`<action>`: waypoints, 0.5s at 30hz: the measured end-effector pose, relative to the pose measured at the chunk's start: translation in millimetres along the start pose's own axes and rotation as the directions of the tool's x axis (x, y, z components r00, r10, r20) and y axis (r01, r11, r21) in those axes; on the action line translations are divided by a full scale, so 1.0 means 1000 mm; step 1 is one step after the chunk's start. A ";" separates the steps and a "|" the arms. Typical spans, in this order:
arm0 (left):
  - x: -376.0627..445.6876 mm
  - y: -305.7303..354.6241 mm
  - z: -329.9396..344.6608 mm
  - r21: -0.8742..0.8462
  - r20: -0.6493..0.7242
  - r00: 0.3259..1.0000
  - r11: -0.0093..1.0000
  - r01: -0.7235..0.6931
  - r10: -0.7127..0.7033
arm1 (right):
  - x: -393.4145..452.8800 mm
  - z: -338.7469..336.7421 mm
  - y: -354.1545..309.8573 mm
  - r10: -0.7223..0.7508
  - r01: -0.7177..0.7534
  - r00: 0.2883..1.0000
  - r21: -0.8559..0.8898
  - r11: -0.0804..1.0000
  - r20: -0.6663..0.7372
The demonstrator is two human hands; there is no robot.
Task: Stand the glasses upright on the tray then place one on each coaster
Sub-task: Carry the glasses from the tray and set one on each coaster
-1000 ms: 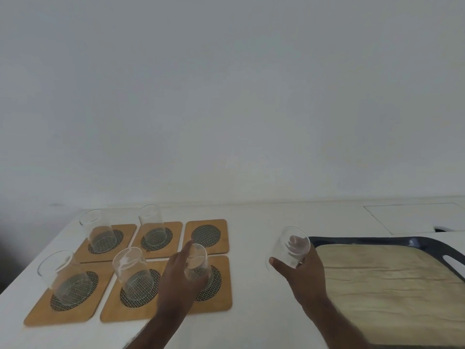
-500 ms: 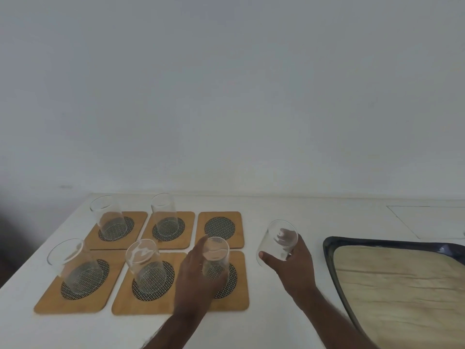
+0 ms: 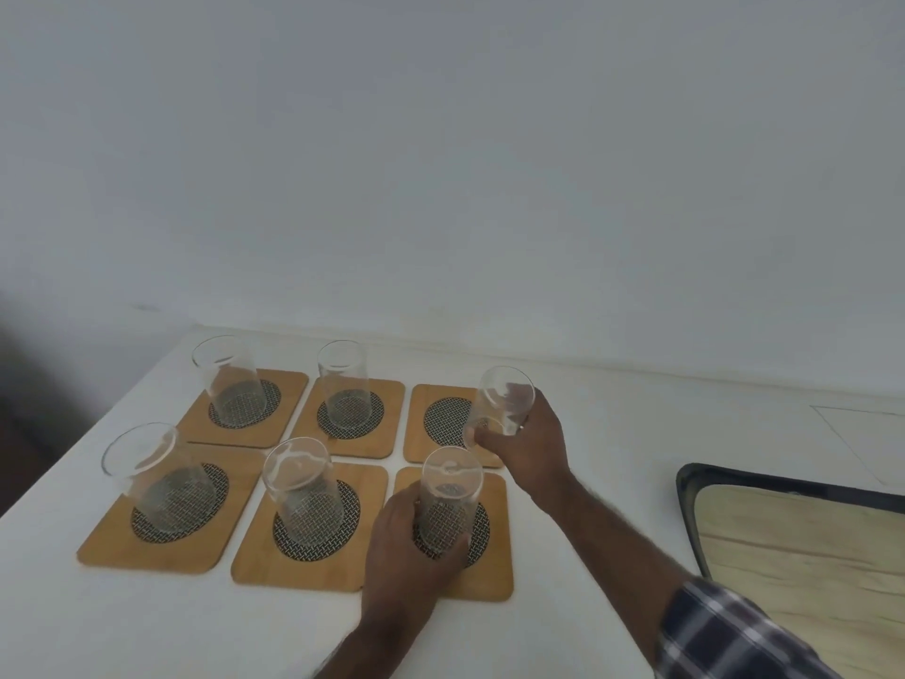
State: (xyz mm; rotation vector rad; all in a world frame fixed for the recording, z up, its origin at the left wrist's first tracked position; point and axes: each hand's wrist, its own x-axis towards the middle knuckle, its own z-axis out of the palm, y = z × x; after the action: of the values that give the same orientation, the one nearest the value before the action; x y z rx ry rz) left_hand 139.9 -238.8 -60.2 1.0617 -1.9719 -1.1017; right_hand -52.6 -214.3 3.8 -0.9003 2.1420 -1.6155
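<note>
Several wooden coasters with dark mesh centres lie in two rows on the white table. Clear glasses stand upright on the far left coaster (image 3: 234, 379), the far middle coaster (image 3: 343, 384), the near left coaster (image 3: 152, 470) and the near middle coaster (image 3: 303, 487). My left hand (image 3: 406, 556) grips a glass (image 3: 448, 497) standing on the near right coaster (image 3: 494, 570). My right hand (image 3: 531, 441) holds another glass (image 3: 502, 401), slightly tilted, over the right edge of the far right coaster (image 3: 431, 428). The tray (image 3: 688, 502) lies at the right with no glasses in view on it.
A white wall rises right behind the table. The tray has a dark rim and a pale wood-grain inside (image 3: 803, 556). A faint rectangular outline (image 3: 867, 438) marks the tabletop at the far right. The table's left edge runs diagonally beside the coasters.
My right hand has carried its glass left and away from me, from beside the tray to the far right coaster. My left hand has stayed on its glass at the near right coaster.
</note>
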 end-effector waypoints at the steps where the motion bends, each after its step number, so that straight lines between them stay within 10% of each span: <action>1: 0.000 -0.001 0.001 0.008 0.002 1.000 1.000 -0.005 0.005 | 0.005 0.005 0.001 0.010 -0.010 1.000 0.008 1.000 0.009; 15: 0.001 0.001 0.000 0.073 0.016 0.999 0.997 -0.032 0.031 | 0.037 0.052 0.020 0.018 -0.018 1.000 -0.046 0.999 0.008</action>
State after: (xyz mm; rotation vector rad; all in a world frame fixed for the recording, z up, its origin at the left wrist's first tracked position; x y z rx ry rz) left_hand 139.5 -239.1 -58.9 1.0591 -2.0482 -1.0300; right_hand -55.7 -273.7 -26.9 -0.8974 2.1840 -1.5570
